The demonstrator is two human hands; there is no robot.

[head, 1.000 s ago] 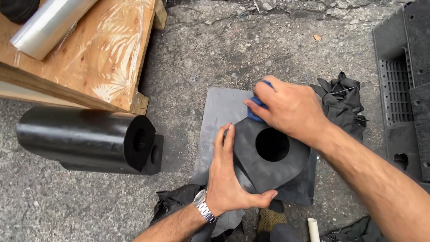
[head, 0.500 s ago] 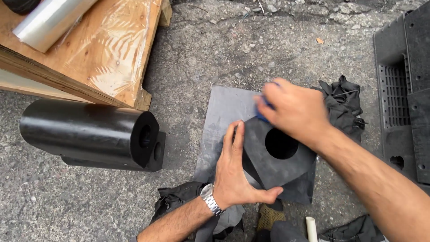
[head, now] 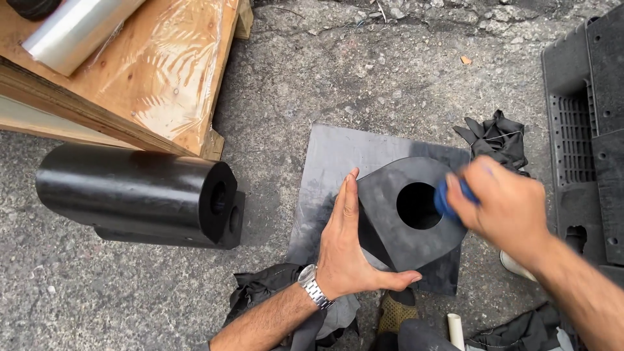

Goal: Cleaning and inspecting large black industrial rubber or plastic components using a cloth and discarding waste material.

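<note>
We see the left hand point(head: 344, 250) flat and open against the nine o'clock side of an upright black block point(head: 406, 218) with a round hole, standing on a grey sheet point(head: 328, 175) on the ground. The right hand point(head: 504, 205), blurred, is closed around a blue object point(head: 445, 198) at the hole's three o'clock edge; most of it is hidden.

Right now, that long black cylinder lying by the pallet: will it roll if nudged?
Probably not far: the black cylinder shows a flat-sided end profile and rests against a second piece behind it. Thick walls suggest it is heavy and rigid. Its glossy skin may be slippery.
</note>
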